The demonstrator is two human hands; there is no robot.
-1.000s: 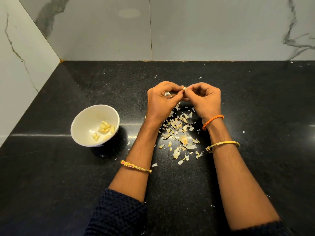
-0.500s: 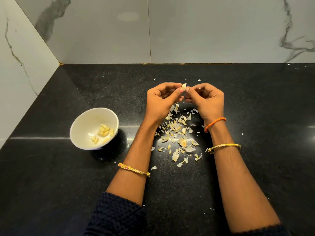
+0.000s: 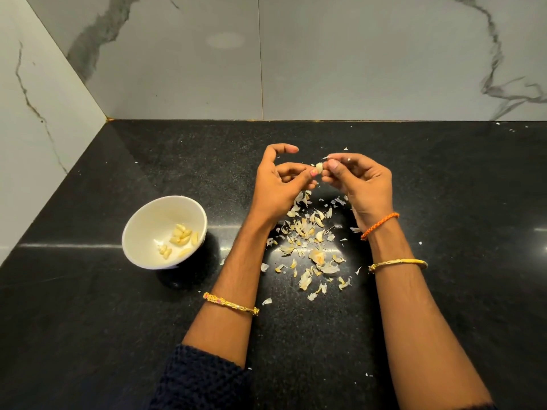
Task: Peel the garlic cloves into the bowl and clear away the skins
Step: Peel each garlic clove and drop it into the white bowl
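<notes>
tabletop (image 3: 88, 335): black speckled stone, glossy, runs to a corner at back L.
walls (image 3: 355, 60): pale marble-look tiles w/ grey veins, behind and on L side.
sleeve (image 3: 201, 380): dark knit, pushed up L forearm; R forearm bare as far as seen.
bowl (image 3: 142, 232): white, on tabletop L of L forearm, tilted so its inside faces the camera, well apart from the hands.
skins (image 3: 307, 244): loose pile of pale papery bits on tabletop btwn the two forearms, below the hands; stray flecks further out.
left hand (image 3: 275, 187): raised over skins, thumb + a finger pinching the clove's L end; index finger lifted, curled above.
right hand (image 3: 361, 182): raised, fingers curled, thumb + fingertips pinching the clove's R end.
bangles: gold one on L forearm (image 3: 231, 304), gold one on R forearm (image 3: 398, 264).
thread band (image 3: 380, 225): orange, braided, at R wrist.
peeled cloves (image 3: 182, 236): approx a dozen, yellowish, lying in bottom of bowl.
clove (image 3: 319, 167): small, pale, held in air btwn both hands' fingertips, above far end of skins; can't tell how much skin is on it.
</notes>
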